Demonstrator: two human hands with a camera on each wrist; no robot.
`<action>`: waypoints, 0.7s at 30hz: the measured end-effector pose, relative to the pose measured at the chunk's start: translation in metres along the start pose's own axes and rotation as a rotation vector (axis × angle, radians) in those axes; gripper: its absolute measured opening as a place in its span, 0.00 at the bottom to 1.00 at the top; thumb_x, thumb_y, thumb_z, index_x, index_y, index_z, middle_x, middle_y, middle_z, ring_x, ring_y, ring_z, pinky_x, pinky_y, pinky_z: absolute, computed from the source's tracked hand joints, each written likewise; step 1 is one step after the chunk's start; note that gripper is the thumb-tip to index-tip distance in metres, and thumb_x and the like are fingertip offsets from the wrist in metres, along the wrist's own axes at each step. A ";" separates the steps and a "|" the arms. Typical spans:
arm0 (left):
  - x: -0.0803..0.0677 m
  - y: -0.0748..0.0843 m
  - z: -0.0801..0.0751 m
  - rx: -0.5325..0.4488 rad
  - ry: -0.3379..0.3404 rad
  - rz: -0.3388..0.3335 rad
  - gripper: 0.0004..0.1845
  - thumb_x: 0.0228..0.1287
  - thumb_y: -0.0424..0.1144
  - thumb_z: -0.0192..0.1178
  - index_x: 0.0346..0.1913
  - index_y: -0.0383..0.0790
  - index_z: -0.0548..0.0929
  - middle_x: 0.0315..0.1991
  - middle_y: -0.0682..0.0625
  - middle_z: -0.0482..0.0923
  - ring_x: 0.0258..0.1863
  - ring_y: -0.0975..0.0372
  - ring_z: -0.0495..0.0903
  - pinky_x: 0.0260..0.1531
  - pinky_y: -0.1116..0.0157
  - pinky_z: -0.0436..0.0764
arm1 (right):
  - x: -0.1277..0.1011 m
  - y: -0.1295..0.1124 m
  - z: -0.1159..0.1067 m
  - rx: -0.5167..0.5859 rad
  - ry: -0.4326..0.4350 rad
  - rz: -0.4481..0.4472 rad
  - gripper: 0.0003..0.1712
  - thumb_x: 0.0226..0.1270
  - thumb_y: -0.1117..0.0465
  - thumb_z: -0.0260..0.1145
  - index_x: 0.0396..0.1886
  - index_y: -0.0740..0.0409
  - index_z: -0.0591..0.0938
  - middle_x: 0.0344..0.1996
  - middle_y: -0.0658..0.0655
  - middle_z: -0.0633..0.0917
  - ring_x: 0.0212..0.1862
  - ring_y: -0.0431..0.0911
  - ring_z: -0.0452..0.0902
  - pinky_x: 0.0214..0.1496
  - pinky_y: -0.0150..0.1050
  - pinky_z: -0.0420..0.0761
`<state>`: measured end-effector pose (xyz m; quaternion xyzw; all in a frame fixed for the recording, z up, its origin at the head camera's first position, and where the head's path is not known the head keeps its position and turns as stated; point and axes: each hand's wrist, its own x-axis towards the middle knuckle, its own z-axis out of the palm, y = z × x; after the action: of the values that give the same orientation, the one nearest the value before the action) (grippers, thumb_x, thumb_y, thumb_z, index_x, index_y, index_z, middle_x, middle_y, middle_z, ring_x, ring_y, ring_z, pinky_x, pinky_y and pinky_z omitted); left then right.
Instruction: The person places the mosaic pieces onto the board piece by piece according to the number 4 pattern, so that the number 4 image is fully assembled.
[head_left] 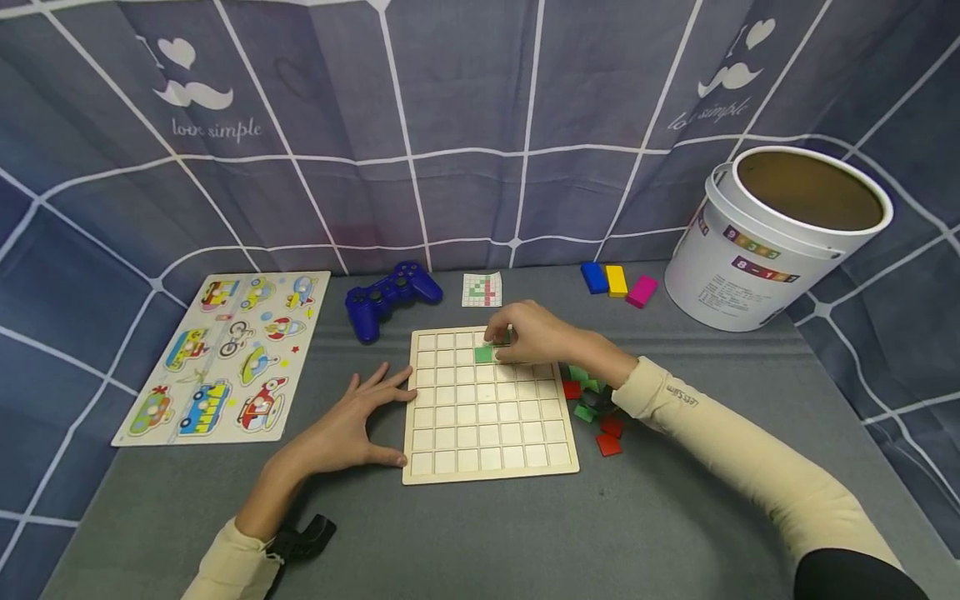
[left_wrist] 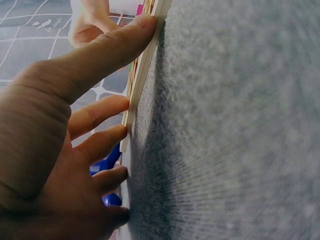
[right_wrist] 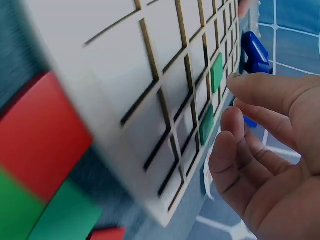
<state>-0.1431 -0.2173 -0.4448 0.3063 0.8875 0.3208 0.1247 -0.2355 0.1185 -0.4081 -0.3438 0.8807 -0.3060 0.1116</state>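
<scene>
A wooden grid board (head_left: pixel 487 413) lies on the grey table with two green tiles in its far rows. My right hand (head_left: pixel 536 333) hovers at the board's far edge, beside one green tile (head_left: pixel 483 355). In the right wrist view, both tiles show: one near tile (right_wrist: pixel 206 125) and one farther tile (right_wrist: pixel 216 73). The right fingers are loosely bent, thumb and fingertips apart, and I see nothing held between them. My left hand (head_left: pixel 341 425) rests at the board's left edge with fingers spread; its thumb (left_wrist: pixel 142 22) and some fingertips touch the edge.
Loose red tiles (head_left: pixel 609 444) and green tiles (head_left: pixel 584 412) lie right of the board, partly under the right forearm. Behind it are a pattern card (head_left: pixel 482 290), a blue game controller (head_left: pixel 393 296) and coloured blocks (head_left: pixel 617 281). A picture puzzle (head_left: pixel 232 358) lies left, a white bucket (head_left: pixel 750 267) stands right.
</scene>
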 end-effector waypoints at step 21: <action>0.000 0.000 0.000 -0.004 0.003 -0.009 0.49 0.38 0.55 0.82 0.68 0.47 0.75 0.79 0.50 0.53 0.77 0.42 0.43 0.69 0.33 0.35 | -0.087 0.035 -0.034 -0.024 0.099 0.095 0.13 0.58 0.70 0.74 0.45 0.60 0.88 0.36 0.54 0.86 0.24 0.42 0.76 0.26 0.35 0.79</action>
<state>-0.1431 -0.2173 -0.4448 0.3016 0.8885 0.3222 0.1253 -0.2041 0.2135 -0.4040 -0.2874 0.9042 -0.3063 0.0780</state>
